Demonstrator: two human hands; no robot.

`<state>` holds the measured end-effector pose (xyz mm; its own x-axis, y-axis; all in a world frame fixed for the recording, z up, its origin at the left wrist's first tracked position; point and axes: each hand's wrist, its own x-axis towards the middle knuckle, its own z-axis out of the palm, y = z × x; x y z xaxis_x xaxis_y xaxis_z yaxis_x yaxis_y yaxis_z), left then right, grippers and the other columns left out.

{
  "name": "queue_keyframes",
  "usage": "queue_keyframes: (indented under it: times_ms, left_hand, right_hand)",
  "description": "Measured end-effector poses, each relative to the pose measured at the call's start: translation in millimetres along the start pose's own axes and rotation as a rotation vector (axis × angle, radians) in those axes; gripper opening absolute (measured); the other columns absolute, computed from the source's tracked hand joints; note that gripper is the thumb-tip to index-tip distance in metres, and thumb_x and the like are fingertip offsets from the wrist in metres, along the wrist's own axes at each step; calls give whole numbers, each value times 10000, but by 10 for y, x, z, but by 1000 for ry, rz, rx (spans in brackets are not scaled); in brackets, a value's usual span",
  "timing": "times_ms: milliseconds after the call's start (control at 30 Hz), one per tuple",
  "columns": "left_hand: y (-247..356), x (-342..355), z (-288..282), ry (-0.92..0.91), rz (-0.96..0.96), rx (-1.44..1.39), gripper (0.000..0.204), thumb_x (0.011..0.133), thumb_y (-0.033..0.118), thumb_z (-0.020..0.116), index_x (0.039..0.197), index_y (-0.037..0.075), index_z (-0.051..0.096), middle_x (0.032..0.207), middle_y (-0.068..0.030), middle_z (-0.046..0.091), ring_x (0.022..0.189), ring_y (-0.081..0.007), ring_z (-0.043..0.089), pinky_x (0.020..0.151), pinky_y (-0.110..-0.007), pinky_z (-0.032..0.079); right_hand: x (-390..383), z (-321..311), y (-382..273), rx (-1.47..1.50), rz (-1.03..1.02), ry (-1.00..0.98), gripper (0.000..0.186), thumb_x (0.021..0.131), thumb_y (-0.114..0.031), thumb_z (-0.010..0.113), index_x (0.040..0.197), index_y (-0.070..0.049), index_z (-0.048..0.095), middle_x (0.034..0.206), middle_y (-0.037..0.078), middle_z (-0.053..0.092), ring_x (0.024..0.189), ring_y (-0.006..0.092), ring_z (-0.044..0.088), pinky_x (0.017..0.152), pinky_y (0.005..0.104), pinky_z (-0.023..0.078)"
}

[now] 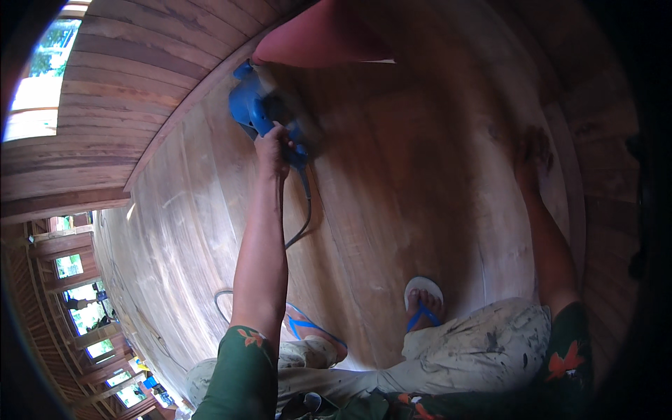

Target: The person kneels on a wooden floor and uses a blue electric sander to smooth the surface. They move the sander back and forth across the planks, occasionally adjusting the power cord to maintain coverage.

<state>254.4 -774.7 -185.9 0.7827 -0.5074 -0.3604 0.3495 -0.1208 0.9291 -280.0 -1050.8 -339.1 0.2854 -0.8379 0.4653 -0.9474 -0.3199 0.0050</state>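
Note:
My left hand [271, 145] grips the rear handle of a blue electric sander [260, 110] that rests on the wooden floor [392, 175] far in front of me, close to the plank wall. Its dark cord [302, 210] trails back along my left forearm toward my feet. My right hand [533, 150] lies flat on the floor boards at the right, fingers spread, holding nothing. Fine dust hazes the wood around the sander.
A reddish pink object [318, 38] lies on the floor just beyond the sander. My feet in blue-strapped sandals [423, 302] sit below. A wooden plank wall [126, 77] rises at left, with window openings [87, 315] at lower left.

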Motion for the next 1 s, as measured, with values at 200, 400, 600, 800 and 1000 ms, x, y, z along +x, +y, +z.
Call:
queue_keyframes:
  times_ms: [200, 400, 600, 800, 1000]
  left_hand:
    - [-48, 45, 214, -9, 24, 38, 129, 821, 50, 640, 905, 129, 584, 715, 3, 517, 597, -141, 520, 567, -293, 474]
    - [88, 428, 312, -18, 49, 68, 148, 829, 62, 653, 934, 131, 576, 737, 2, 524, 615, -144, 536, 602, -294, 498]
    - [186, 745, 144, -41, 63, 103, 147, 808, 52, 653, 927, 97, 581, 737, -13, 544, 600, -156, 552, 557, -307, 503]
    - [210, 880, -35, -33, 50, 71, 150, 814, 58, 659, 942, 87, 585, 737, -21, 552, 589, -160, 545, 542, -305, 486]
    - [216, 799, -149, -19, 58, 46, 131, 830, 52, 630, 944, 90, 577, 730, -21, 541, 573, -153, 519, 528, -298, 461]
  right_hand:
    - [20, 134, 27, 46, -41, 57, 494, 1051, -403, 435, 1499, -205, 502, 1567, 88, 450, 1426, 297, 437, 1130, 554, 341]
    - [1, 48, 40, 81, 25, -49, 487, 1044, -386, 455, 1502, -226, 499, 1582, 83, 428, 1441, 307, 415, 1152, 566, 315]
    - [4, -70, 6, 110, 31, -41, 500, 1038, -388, 474, 1511, -229, 484, 1583, 81, 425, 1449, 303, 403, 1158, 568, 304]
    - [-30, -105, 29, 102, 26, -43, 509, 1035, -388, 482, 1516, -222, 474, 1579, 79, 432, 1443, 303, 411, 1147, 563, 319]
    - [-21, -100, 5, 93, 17, -40, 516, 1031, -383, 492, 1512, -197, 476, 1570, 89, 444, 1439, 305, 417, 1136, 569, 331]
